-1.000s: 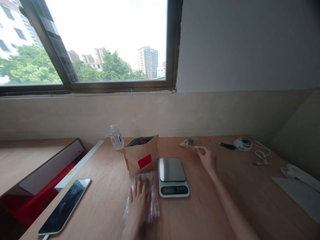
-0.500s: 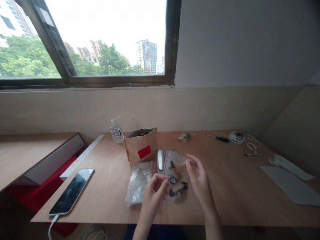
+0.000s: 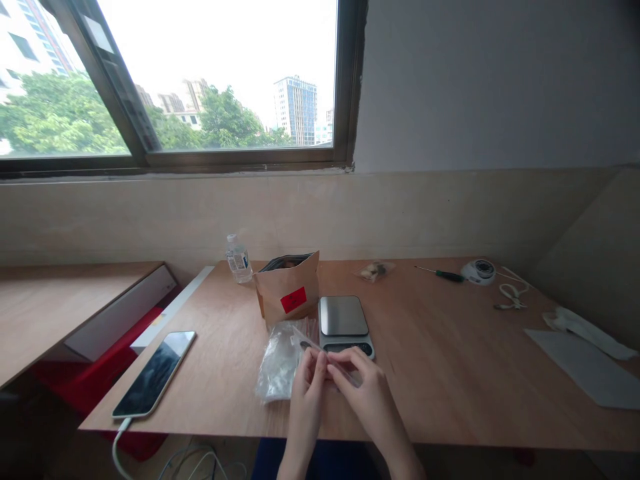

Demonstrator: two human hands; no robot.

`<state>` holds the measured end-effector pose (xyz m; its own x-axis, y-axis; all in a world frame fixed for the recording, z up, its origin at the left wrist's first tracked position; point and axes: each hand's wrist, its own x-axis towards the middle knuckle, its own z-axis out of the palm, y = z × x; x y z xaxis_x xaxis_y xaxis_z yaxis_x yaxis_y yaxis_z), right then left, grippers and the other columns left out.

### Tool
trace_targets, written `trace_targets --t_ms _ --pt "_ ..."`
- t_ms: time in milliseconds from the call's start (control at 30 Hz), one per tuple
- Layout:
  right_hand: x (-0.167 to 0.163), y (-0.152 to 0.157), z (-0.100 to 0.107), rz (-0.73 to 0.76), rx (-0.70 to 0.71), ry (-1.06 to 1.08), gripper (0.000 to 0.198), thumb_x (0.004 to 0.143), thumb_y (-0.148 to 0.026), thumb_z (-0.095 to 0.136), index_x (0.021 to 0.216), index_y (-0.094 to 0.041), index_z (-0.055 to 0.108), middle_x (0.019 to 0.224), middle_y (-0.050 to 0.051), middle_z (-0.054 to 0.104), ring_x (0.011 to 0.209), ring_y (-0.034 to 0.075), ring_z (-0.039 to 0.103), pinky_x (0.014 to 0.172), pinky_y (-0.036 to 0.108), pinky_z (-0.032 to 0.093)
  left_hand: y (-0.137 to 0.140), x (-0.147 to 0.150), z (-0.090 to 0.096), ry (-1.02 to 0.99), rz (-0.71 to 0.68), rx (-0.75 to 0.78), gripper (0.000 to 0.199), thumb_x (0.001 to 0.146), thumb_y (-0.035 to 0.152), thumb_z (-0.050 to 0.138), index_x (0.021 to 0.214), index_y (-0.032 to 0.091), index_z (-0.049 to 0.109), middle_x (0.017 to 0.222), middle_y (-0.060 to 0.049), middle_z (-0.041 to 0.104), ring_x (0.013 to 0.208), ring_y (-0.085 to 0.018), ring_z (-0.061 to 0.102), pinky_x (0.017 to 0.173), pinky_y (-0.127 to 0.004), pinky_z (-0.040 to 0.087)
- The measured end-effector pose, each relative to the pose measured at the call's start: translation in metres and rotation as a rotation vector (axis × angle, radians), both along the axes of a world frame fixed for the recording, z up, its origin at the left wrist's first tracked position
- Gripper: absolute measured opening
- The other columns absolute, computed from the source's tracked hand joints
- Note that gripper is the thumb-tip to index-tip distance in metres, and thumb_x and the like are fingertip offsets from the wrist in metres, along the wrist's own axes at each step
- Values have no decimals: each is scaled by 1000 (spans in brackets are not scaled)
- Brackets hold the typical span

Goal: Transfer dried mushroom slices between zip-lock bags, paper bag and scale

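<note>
A clear zip-lock bag (image 3: pixel 314 345) is pinched between the fingers of both hands, close together in front of the kitchen scale (image 3: pixel 344 315). My left hand (image 3: pixel 307 387) grips it with thumb and forefinger. From the other side my right hand (image 3: pixel 367 387) pinches it at nearly the same spot. The bag is turned almost edge-on, so its dark and tan dried pieces are mostly hidden by the fingers. A stack of clear plastic bags (image 3: pixel 277 370) lies just left of my left hand, before a brown paper pouch (image 3: pixel 283 300) with a red label, open at the top.
A phone (image 3: pixel 155 377) on a cable lies at the left of the wooden table (image 3: pixel 440 380). Behind stand a water bottle (image 3: pixel 239 261) and a small filled bag (image 3: pixel 374 271). To the right are a screwdriver (image 3: pixel 450 275), a white dome camera (image 3: pixel 479 272) and a grey sheet (image 3: pixel 585 370).
The zip-lock bag has turned from facing me to nearly edge-on and moved off the scale. My right hand has come down and left, meeting my left hand at the bag.
</note>
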<state>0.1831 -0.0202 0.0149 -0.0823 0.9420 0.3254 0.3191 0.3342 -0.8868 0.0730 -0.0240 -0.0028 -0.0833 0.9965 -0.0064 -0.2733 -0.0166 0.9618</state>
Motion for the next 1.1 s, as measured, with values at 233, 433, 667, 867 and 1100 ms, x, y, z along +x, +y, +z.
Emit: trace_targets --t_ms 233,433,667,867,1100 --pt "1 0 -6 0 35 -113 21 90 -28 45 78 -21 62 80 4 66 74 17 63 68 26 50 -1 0 -9 173 37 24 33 83 48 51 70 19 45 68 1 46 67 -13 46 61 -21 38" --pt "-4 -3 -4 -76 88 -140 19 87 -26 49 71 -21 59 71 1 65 66 16 62 64 24 47 -4 1 -2 264 71 81 33 84 44 50 63 20 41 59 3 44 55 -11 41 51 -21 34" --pt "10 12 -3 -386 134 -44 18 84 -34 52 77 -20 61 70 3 68 64 17 64 61 26 49 -15 2 8 265 83 94 31 86 43 47 65 20 45 55 2 48 50 -12 45 50 -22 36" --pt "29 28 39 -423 51 246 27 81 -43 55 81 -17 61 72 5 68 63 17 63 60 27 51 -15 -18 14 318 47 177 33 89 43 45 70 18 56 67 -1 55 65 -14 52 64 -23 41" --pt "18 20 71 -143 -127 499 29 78 -45 59 80 -16 61 70 3 66 52 12 58 50 23 49 -3 -2 3 -207 59 25 66 76 64 51 128 24 45 126 -12 53 103 -24 58 83 -35 47"
